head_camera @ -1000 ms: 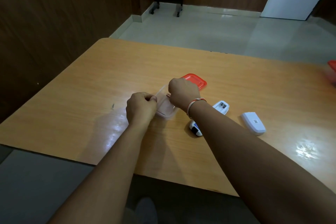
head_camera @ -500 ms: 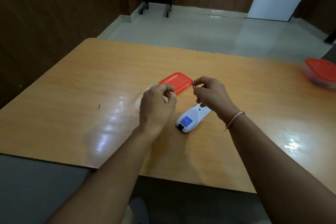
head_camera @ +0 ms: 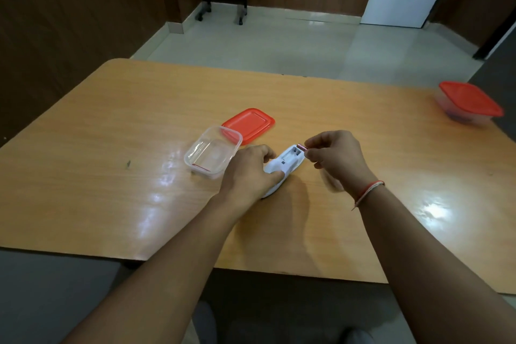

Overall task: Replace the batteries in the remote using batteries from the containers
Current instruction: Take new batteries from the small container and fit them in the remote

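left hand (head_camera: 248, 173) pins remote (head_camera: 284, 166) to desk (head_camera: 111, 148); right hand (head_camera: 335, 156) fingers pinch battery (head_camera: 302, 146). match polarity, seat spring end first, press flat.

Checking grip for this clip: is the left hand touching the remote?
Touching. The head view shows the left hand wrapped over the remote's near end, pinning it on the table.

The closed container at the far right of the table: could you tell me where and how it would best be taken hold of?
Judging by its shape, grip the closed container by its two clear side walls just under the overhanging red lid, coming down from above. The lid looks wide, flat and smooth, so it offers little to pinch. It sits upright near the table edge with nothing touching it, so both sides are free.
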